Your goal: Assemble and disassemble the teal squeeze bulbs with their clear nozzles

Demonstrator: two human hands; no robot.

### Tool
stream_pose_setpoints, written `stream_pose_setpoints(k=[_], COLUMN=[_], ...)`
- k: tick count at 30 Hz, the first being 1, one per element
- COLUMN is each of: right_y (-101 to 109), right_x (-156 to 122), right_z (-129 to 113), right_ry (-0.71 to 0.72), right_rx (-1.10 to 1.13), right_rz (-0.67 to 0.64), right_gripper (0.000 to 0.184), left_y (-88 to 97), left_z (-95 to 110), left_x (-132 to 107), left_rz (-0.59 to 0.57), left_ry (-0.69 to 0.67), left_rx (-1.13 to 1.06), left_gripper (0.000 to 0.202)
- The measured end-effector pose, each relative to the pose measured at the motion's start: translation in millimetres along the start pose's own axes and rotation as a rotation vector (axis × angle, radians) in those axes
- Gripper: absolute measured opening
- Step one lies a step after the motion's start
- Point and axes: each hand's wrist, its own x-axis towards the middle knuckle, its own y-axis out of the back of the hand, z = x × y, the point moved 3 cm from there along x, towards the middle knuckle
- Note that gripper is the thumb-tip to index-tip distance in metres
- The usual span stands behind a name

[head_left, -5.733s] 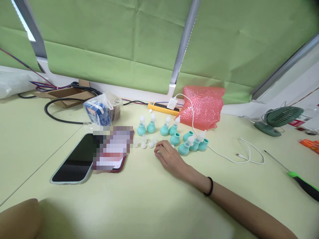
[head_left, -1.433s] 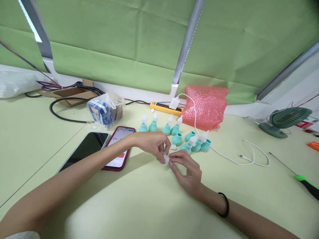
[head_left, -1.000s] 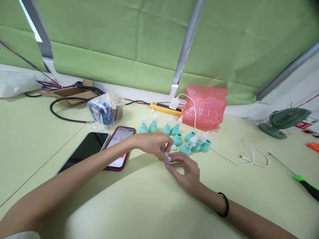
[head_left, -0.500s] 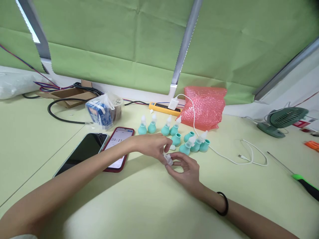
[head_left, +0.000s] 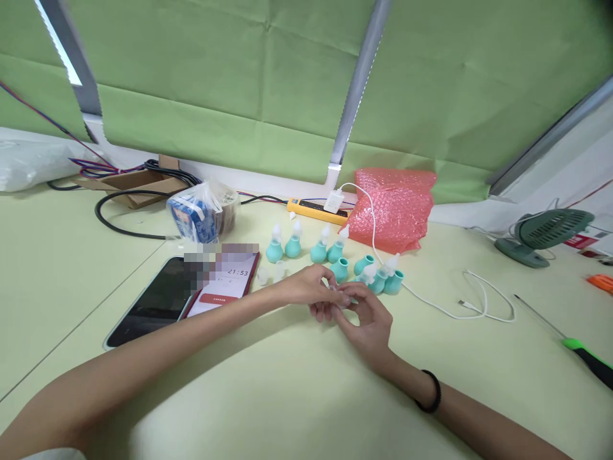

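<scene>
My left hand (head_left: pixel 311 287) and my right hand (head_left: pixel 370 319) meet at the middle of the table. The fingers of both are pinched around a small translucent white plastic piece (head_left: pixel 339 295), mostly hidden by the fingertips. Just beyond them stand several teal rubber bulbs. One open bulb (head_left: pixel 340 269) has no tip, and so does another bulb (head_left: pixel 394 281) at the right end. A bulb with a clear pointed nozzle (head_left: pixel 274 246) stands at the left of the group. Beside my left forearm, two small clear plastic cups (head_left: pixel 280 271) rest on the table.
On the left lie a dark-screened phone (head_left: pixel 148 303) and a red-cased phone (head_left: pixel 230 281) showing a timer. Behind are a bagged blue pack (head_left: pixel 194 214), a yellow power strip (head_left: pixel 316 211) and pink bubble wrap (head_left: pixel 393 207). Rightward are a white cable (head_left: pixel 445 310), a screwdriver (head_left: pixel 575 345) and a green fan (head_left: pixel 550 229).
Both hands have shifted slightly right and up with the small plastic piece, and the left fingers now wrap under it. The clear cups beside the red-cased phone have come into view.
</scene>
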Motion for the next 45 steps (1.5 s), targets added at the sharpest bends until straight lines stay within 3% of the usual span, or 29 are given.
stream_pose_setpoints(k=[3, 6, 10, 15, 26, 30, 33, 36, 45], right_y=[1.2, 0.3, -5.1, -6.7, -1.7, -2.1, -1.0, -2.3, -4.0], right_x=[2.7, 2.8, -0.7, -8.5, -23.3, -23.0, -21.7, -21.2, -20.9], right_z=[3.1, 2.1, -6.7, -19.7, -25.1, -29.6, -28.4, -25.2, -24.1], right_ry=[-0.041, -0.011, 0.084, 0.244, 0.338, 0.311, 0.273, 0.249, 0.309], right_rx=[0.019, 0.029, -0.023, -0.121, -0.175, -0.181, -0.196, -0.168, -0.149], right_rz=[0.025, 0.013, -0.146, -0.289, -0.335, -0.288, -0.246, -0.294, -0.291], right_gripper=[0.021, 0.024, 0.027, 0.025, 0.033, 0.032, 0.031, 0.029, 0.029], left_y=[-9.8, -19.9, -28.6, -38.1, -44.5, -45.9, -45.8, -45.2, -43.3], left_z=[-7.9, -12.8, -20.8, -37.1, -38.6, -39.2, -39.9, -42.7, -45.6], left_x=[3.0, -6.9, -34.3, -55.6, -66.3, -68.3, -71.1, -72.8, -71.0], left_rz=[0.216, 0.312, 0.399, 0.346, 0.233, 0.285, 0.393, 0.467, 0.433], left_ry=[-0.040, -0.060, -0.084, -0.139, -0.260, -0.269, -0.314, -0.319, -0.285], left_rx=[-0.137, -0.213, -0.302, -0.474, -0.329, -0.226, -0.046, 0.058, 0.079], left_gripper=[0.023, 0.020, 0.024, 0.030, 0.018, 0.016, 0.015, 0.013, 0.012])
